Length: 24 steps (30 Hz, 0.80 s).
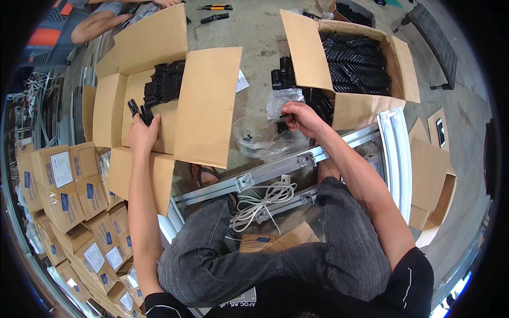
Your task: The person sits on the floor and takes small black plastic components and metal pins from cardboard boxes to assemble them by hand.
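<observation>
My left hand (143, 132) reaches into the open cardboard box (165, 127) on the left. Its fingers close round a black plastic part (133, 107); another black piece touches the fingers. Deeper in that box lies a stack of black parts (163, 84). My right hand (303, 119) hovers over clear plastic bags (271, 140), its thumb and fingers pinched on a small dark piece (287, 116) too little to name. Small dark bits show inside one bag. Behind the right hand stands a second open box (366, 108), packed with rows of black parts (356, 61).
A metal frame (275, 168) crosses before my knees, with a coiled white cable (268, 199) beneath. Sealed cartons (58, 180) pile up at left. Loose black parts (283, 72) lie between the boxes. A phone (440, 132) rests on cardboard at right. Another person's leg (98, 24) is at upper left.
</observation>
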Motion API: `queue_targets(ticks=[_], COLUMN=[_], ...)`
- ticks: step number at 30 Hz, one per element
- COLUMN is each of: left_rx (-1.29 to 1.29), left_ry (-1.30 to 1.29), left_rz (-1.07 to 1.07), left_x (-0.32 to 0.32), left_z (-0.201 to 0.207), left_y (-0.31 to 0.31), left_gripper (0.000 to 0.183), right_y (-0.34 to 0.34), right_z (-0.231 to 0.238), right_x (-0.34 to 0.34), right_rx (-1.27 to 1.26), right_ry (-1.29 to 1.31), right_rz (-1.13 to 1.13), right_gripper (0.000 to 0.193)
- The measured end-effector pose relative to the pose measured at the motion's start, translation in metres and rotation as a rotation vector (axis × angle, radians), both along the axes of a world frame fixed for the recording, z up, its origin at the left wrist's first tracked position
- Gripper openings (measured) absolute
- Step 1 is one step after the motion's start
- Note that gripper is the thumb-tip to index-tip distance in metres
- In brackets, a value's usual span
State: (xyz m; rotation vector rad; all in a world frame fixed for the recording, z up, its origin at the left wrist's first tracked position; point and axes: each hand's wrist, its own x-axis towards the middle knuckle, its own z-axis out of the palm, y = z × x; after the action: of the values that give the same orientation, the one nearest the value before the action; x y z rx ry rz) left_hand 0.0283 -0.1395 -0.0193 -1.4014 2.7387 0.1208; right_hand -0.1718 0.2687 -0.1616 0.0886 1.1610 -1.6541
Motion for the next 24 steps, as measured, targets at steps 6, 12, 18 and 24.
queue_targets(ticks=[6,12,18,24], left_rx=[0.053,0.279,0.141,0.118], left_ry=[0.292,0.164,0.188,-0.007], left_rz=[-0.013,0.156,0.073,0.061], left_x=[0.027,0.007,0.018,0.011], left_z=[-0.036,0.004,-0.004,0.002], left_y=[-0.057,-0.021,-0.034,-0.026], left_gripper=[0.089,0.066,0.062,0.063], right_y=[-0.003,0.007,0.004,0.009], right_z=[0.004,0.004,0.009,0.008], right_x=[0.002,-0.001,-0.001,-0.001], right_rx=[-0.003,0.001,-0.011,-0.010], right_ry=[-0.007,0.007,-0.019,-0.029], right_rz=[0.000,0.000,0.004,0.005], right_gripper=[0.011,0.012,0.012,0.017])
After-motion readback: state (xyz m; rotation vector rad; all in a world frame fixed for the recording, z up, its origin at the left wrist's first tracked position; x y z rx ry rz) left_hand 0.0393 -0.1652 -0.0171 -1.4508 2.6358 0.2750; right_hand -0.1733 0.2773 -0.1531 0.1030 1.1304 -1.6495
